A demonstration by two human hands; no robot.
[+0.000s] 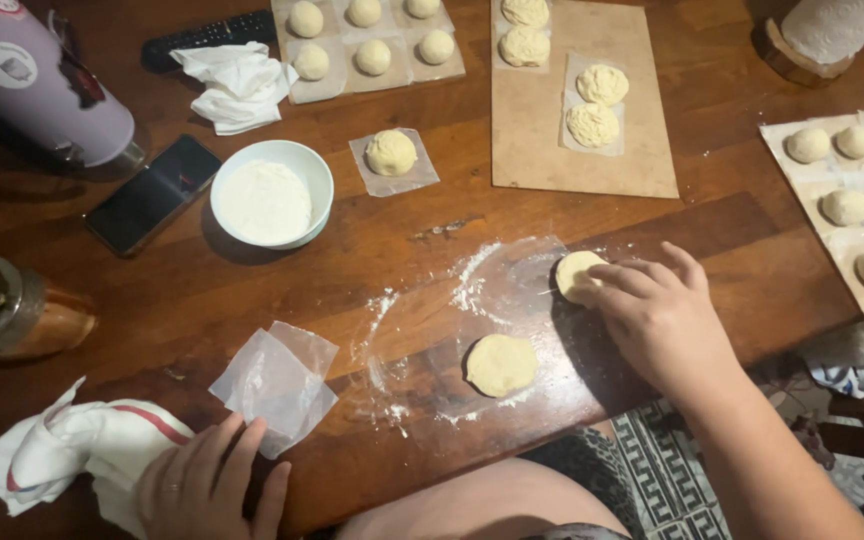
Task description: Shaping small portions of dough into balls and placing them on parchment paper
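My right hand (658,312) presses down on a pale dough piece (574,273) on the floured patch of the dark wooden table (432,215). A flattened round dough disc (500,364) lies just left of that hand, near the table's front edge. My left hand (204,486) rests flat at the front left. Its fingertips touch a stack of clear plastic squares (276,383). Beside it lies a white cloth with a red stripe (82,452).
A white bowl of flour (270,194), a phone (152,194), a lilac bottle (37,85) and a remote (207,34) sit at the left. A dough ball on plastic (391,154), trays of dough balls (372,40) (857,200) and a board with shaped pieces (582,95) fill the back.
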